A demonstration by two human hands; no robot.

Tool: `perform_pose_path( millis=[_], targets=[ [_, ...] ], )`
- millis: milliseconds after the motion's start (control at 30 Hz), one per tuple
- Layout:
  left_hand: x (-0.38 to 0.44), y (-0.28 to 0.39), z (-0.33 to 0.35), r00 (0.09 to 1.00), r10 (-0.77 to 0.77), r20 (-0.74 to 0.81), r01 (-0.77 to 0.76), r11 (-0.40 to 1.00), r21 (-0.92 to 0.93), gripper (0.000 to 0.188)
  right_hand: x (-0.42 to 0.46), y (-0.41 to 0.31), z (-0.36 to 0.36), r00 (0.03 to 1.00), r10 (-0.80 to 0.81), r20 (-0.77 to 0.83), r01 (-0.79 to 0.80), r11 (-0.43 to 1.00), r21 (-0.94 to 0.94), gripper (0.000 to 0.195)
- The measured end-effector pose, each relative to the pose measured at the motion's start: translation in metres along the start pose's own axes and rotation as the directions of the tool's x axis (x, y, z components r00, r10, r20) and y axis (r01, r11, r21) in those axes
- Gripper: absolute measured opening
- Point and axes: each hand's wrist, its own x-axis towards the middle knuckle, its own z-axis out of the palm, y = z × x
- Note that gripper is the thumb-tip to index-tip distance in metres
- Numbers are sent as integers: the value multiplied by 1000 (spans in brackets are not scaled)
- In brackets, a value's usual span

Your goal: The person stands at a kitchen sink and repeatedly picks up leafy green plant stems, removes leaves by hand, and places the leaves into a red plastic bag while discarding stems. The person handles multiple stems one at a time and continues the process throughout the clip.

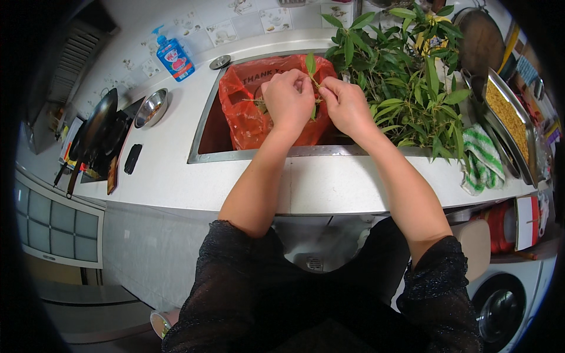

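Over the open red plastic bag (247, 125), my right hand (348, 108) pinches the thin stem of a small leafy sprig (311, 66) between thumb and forefinger. One green leaf of the sprig points up. My left hand (287, 101) is close against the sprig's left side, its fingers curled toward the thumb. What lies between the left fingertips is hidden. The bag bears printed writing and sits in the steel-rimmed sink (240, 155). Some twigs show in it behind my left hand. A large heap of leafy branches (406, 84) lies right of my hands.
Left on the counter (176, 176) are a blue pump bottle (175, 59), a steel bowl (151, 108), a drain strainer (220, 62), a black object (133, 159) and a wok (99, 121). A green-and-white cloth (483, 161) and a tray of yellow grains (507, 119) are at right.
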Motion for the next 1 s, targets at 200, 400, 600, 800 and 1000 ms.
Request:
perform_pose_path(
  millis=[200, 400, 600, 800, 1000],
  targets=[
    [16, -57, -12, 876, -476, -75, 474, 879, -48, 11, -7, -6, 0, 998, -70, -1, 70, 997, -13, 10],
    [13, -35, -5, 995, -64, -78, 75, 988, 139, 16, 1, 29, -10, 1000, 13, 14, -12, 998, -65, 13],
    [13, -9, -11, 957, 259, 131, -263, 965, 7, 12, 0, 20, -12, 998, -30, 46, 34, 994, -102, 12],
    [11, -6, -8, 933, 305, 188, -313, 950, 14, 1, 0, 18, -13, 999, -43, 1, 43, 993, -106, 11],
    [6, -7, -3, 995, 31, 93, -27, 999, -43, 3, -2, 9, -7, 999, -14, 51, 15, 1000, -22, 10]
  ],
)
